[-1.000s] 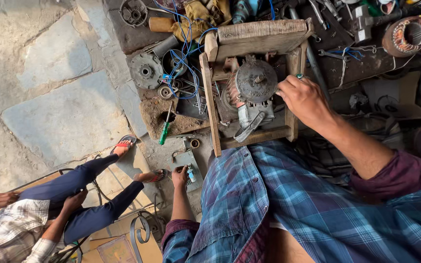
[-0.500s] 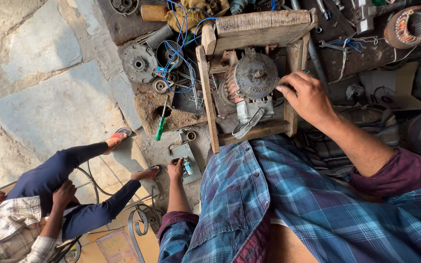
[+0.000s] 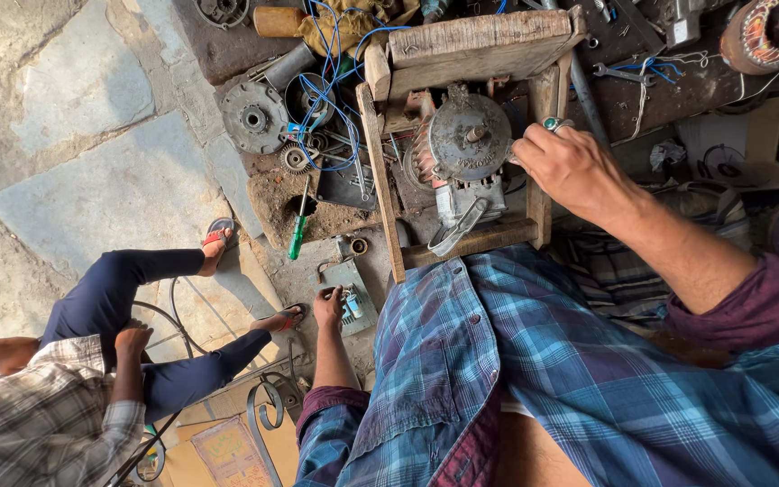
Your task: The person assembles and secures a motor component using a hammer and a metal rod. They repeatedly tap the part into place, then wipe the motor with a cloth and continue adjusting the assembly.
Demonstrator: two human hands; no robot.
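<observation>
A round grey electric motor [image 3: 469, 140] with a shaft stub sits inside a rough wooden stool frame [image 3: 380, 180]. My right hand [image 3: 570, 167], with a green-stone ring, grips the motor's right edge with its fingertips. My left hand [image 3: 328, 307] reaches down to the ground, its fingers resting on the edge of a small grey metal plate [image 3: 353, 280] that carries a little blue part [image 3: 353, 304]. Whether that hand holds anything is unclear. My blue checked shirt fills the lower middle.
A green-handled screwdriver [image 3: 297, 233], a toothed metal disc [image 3: 252, 117], gears and blue wires [image 3: 335, 68] lie left of the stool. A wound stator [image 3: 773, 32] is at top right. Another person [image 3: 92, 379] sits at lower left, sandalled feet near my left hand.
The view has shifted slightly. My right hand has stayed on the motor and my left hand on the plate. The seated person's legs have moved a little.
</observation>
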